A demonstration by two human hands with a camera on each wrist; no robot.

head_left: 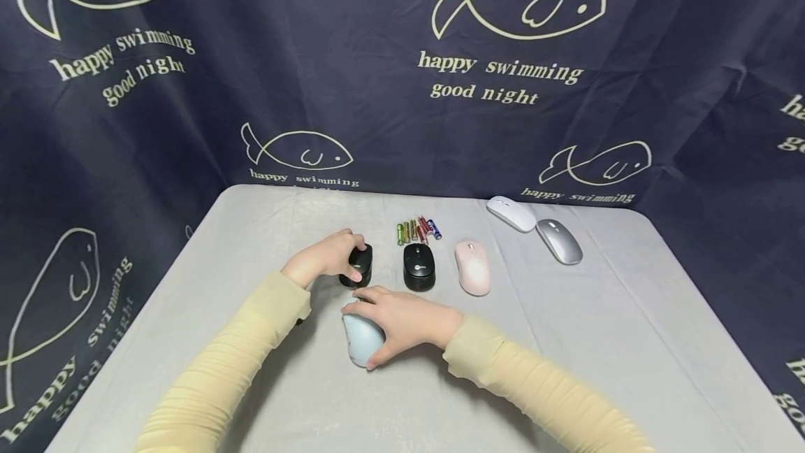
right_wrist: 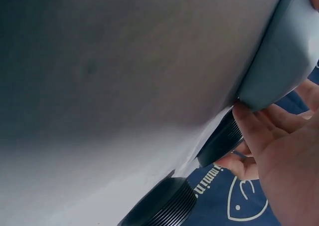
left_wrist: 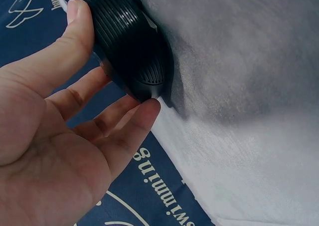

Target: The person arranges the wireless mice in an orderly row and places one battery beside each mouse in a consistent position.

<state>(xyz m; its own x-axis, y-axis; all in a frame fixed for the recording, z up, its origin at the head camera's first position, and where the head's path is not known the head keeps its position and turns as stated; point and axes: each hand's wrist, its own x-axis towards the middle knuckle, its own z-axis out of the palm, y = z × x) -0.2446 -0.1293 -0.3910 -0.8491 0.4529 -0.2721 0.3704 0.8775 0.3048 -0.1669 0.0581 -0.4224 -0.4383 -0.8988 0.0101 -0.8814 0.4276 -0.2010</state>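
My left hand (head_left: pixel 322 258) holds a black computer mouse (head_left: pixel 361 258) by its sides, thumb on the near end and fingers at the far end. In the left wrist view, ribbed sides show on this black mouse (left_wrist: pixel 127 36), which sits at the table surface. Just nearer to me, my right hand (head_left: pixel 411 319) grips a light blue mouse (head_left: pixel 363 340) between thumb and fingers. The right wrist view shows the light blue mouse (right_wrist: pixel 281 51) low against the table, partly covered by the right hand (right_wrist: pixel 294 161). A second black mouse (head_left: pixel 418 268) stands untouched to the right.
A pink mouse (head_left: pixel 473 269) lies right of the second black mouse. Several small batteries (head_left: pixel 414 231) are grouped behind. Toward the back right are a white mouse (head_left: pixel 511 214) and a grey mouse (head_left: pixel 560 242). A dark blue curtain (head_left: pixel 377 89) hangs behind the pale table (head_left: pixel 566 369).
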